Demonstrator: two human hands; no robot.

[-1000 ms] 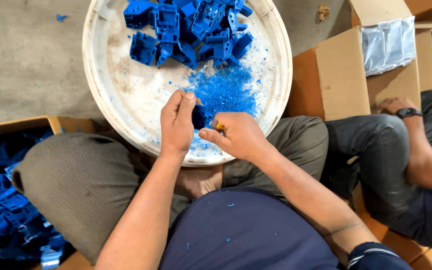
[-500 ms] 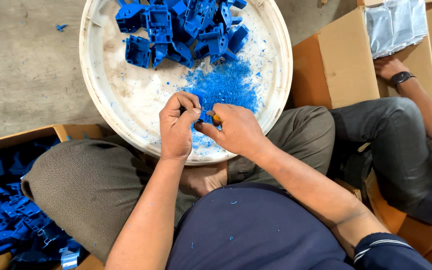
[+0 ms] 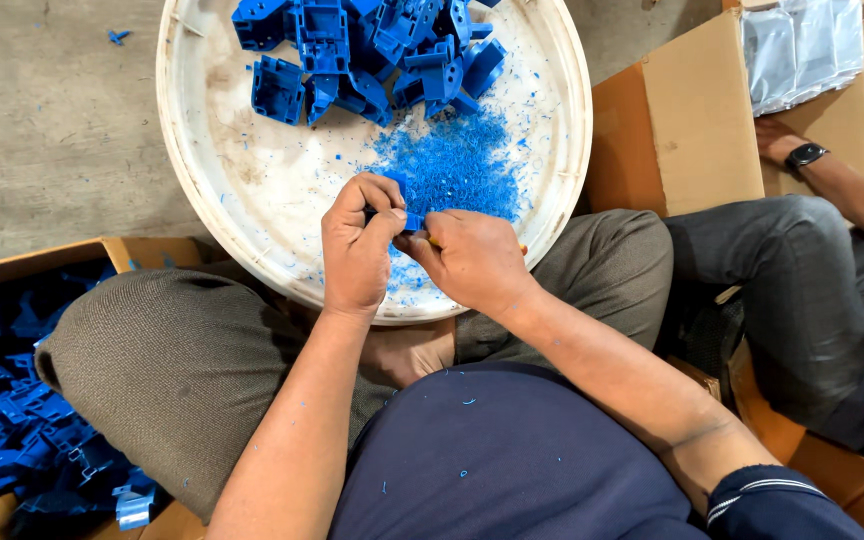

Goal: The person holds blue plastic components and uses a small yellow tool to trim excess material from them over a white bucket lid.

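The small blue plastic part (image 3: 404, 213) sits pinched in the left hand (image 3: 359, 247), directly between both hands over the near rim of the white round tray (image 3: 214, 210). The right hand (image 3: 474, 262) closes on a thin tool touching the part from the right.

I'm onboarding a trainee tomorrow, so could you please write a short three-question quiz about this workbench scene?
1. True or false: the left hand pinches a small blue plastic part over the round white tray.
2. Where do the loose blue shavings lie? A) in the tray, below the pile of blue parts; B) on the concrete floor; C) inside the cardboard box.
3. Fill in: the right hand meets the part from the ____ side.

Key: 1 true; 2 A; 3 right.
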